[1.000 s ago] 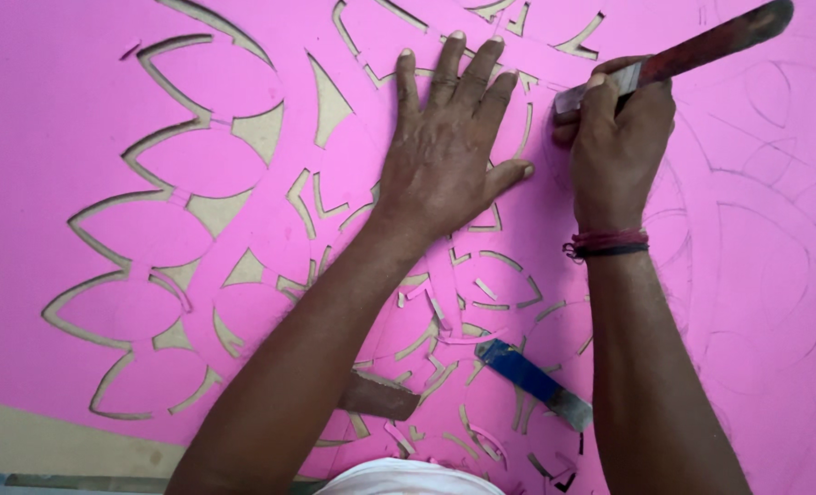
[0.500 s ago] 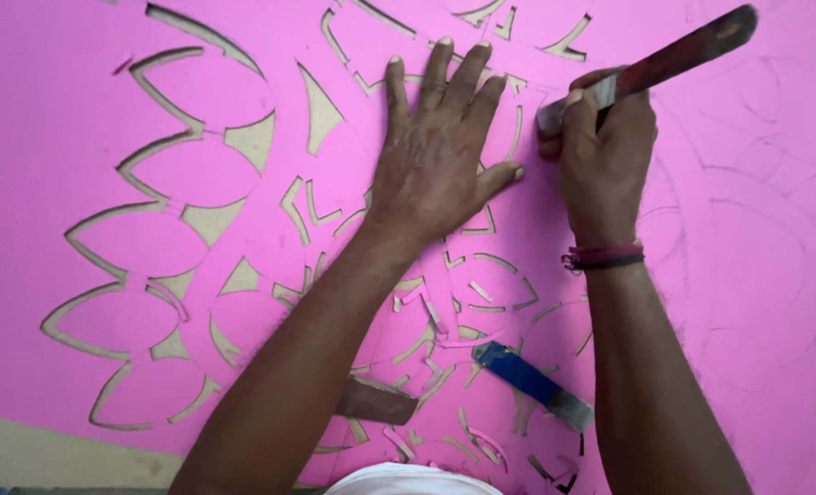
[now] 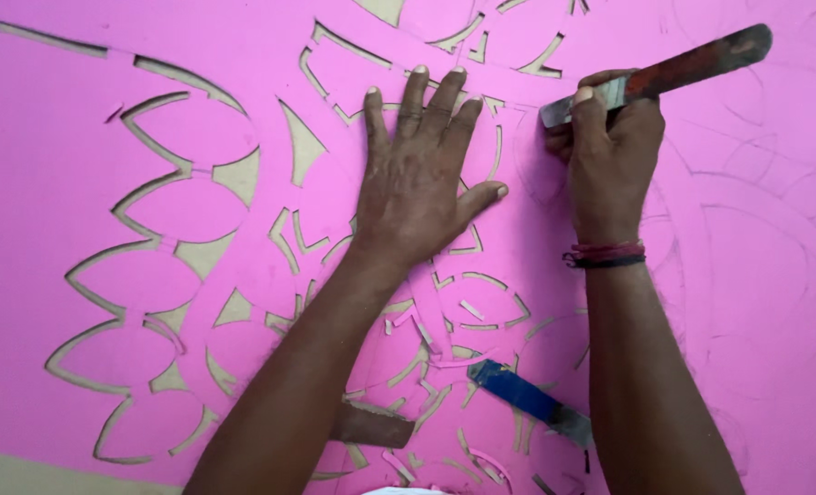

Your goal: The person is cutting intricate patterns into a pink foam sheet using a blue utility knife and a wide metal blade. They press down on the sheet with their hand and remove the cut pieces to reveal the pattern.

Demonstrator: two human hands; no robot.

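A large pink sheet (image 3: 78, 156) with a cut-out petal pattern fills the view. My left hand (image 3: 421, 174) lies flat on it, fingers spread, pressing it down near the middle. Just to its right, my right hand (image 3: 609, 156) is shut on a long cutting tool (image 3: 664, 73) with a red handle and a metal part. The handle slants up to the right and the blade end points down-left at the sheet beside pencilled lines. A red and black band sits on my right wrist.
A second blade with a blue wrapped handle (image 3: 529, 399) lies on the sheet between my forearms. A brown flat piece (image 3: 371, 426) shows under my left forearm. Small pink offcuts are scattered near the bottom. Pencil curves mark the uncut right part.
Both hands have shifted slightly left and down in the view. The right hand with the tool has drawn a little closer to the left hand's thumb.
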